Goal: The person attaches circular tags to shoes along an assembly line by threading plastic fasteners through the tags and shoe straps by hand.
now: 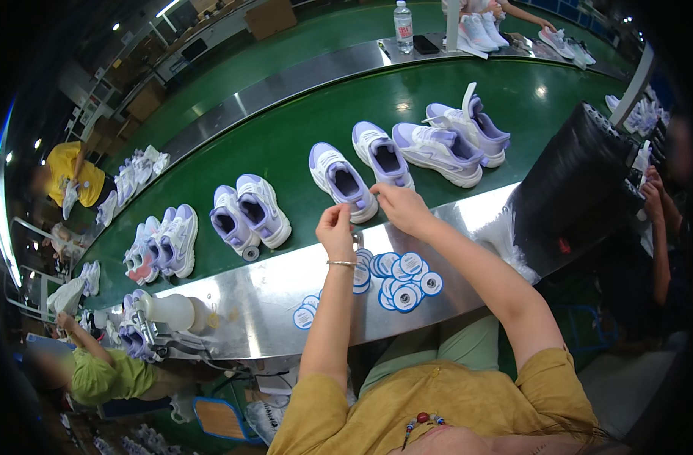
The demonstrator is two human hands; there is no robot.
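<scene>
Several round tags (401, 282) beside sneakers (343, 180)

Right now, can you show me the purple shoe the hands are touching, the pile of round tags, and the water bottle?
purple shoe (339, 178): head view, on its dark opening.
round tags (404, 282): head view, on the pile's middle.
water bottle (403, 29): head view, on its body.
</scene>
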